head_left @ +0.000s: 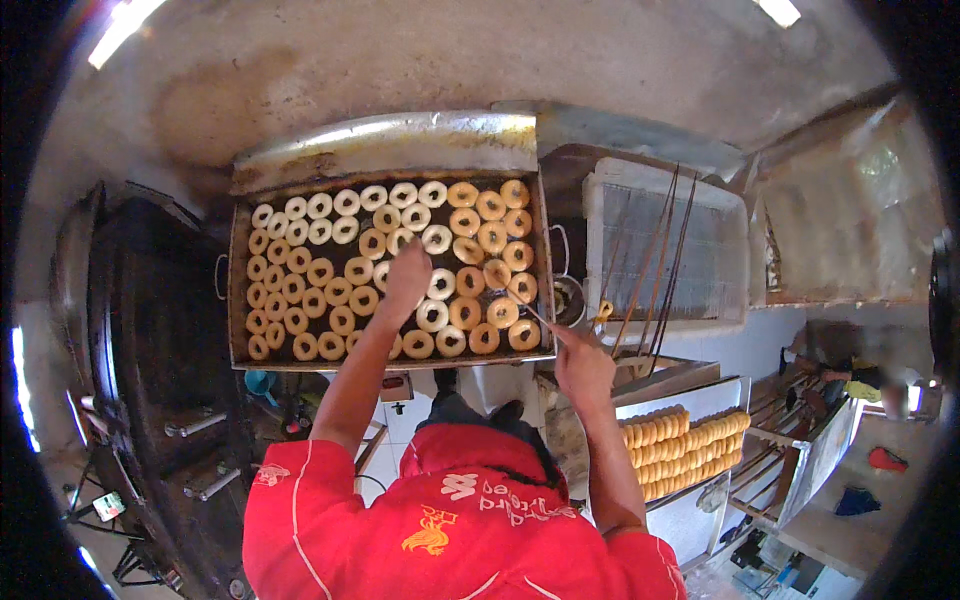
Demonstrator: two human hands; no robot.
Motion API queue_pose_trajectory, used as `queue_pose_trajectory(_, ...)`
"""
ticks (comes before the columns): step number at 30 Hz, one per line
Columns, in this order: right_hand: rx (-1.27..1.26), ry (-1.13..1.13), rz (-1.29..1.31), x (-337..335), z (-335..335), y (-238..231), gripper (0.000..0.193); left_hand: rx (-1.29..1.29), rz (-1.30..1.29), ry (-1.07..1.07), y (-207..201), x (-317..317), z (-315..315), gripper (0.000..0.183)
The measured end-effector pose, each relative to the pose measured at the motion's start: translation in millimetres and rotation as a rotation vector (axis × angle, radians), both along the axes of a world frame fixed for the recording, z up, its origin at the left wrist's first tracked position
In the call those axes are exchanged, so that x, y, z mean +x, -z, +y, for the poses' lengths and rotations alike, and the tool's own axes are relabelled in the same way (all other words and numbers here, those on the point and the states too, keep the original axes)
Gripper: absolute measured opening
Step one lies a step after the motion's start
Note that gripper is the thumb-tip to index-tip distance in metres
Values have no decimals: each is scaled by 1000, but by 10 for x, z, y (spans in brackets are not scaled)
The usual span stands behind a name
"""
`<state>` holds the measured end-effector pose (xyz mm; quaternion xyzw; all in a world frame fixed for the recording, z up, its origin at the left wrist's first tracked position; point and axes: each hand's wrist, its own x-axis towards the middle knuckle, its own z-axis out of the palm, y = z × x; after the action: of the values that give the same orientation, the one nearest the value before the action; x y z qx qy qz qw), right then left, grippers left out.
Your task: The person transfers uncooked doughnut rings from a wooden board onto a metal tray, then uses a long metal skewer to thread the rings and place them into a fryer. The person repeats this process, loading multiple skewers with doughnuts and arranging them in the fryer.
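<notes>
A wide rectangular frying pan (546,225) of dark oil holds rows of ring doughnuts. Pale doughnuts (437,239) lie at the back and middle; browner, golden doughnuts (465,313) fill the right side. Over the middle of the pan, my left hand (408,277) points down beside a pale doughnut, its fingers drawn together; anything in them is hidden. At the pan's front right corner, my right hand (585,372) is closed around a thin stick-like tool (537,315), whose tip reaches in among the golden doughnuts.
Right of the pan are a small bowl (568,300) and a whitish crate (735,250) with a wire rack. Long thin sticks (662,260) lean across it. Rows of browned doughnuts (685,455) lie on a tray at the lower right. A dark cabinet (150,330) stands left.
</notes>
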<state>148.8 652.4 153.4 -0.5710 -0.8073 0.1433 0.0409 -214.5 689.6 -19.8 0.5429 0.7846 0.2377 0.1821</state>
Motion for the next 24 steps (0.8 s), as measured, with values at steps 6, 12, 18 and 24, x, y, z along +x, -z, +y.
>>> queue_pose_trajectory(6, -69, -30, -27, -512, 170, 141, 41, -152, 40, 99, -22, -441, 19, 25)
queue_pose_trajectory(12, 64, -68, -59, -810, 511, 732, 48, -198, -27, 4, -168, -729, 283, 38)
queue_pose_trajectory(18, 26, -26, -64, -982, 702, 608, 43, 4, 62, -41, -328, -988, 343, 23)
queue_pose_trajectory(24, -20, 32, 118, -1267, 932, 620, 39, 14, 64, -132, -230, -1231, 497, 27)
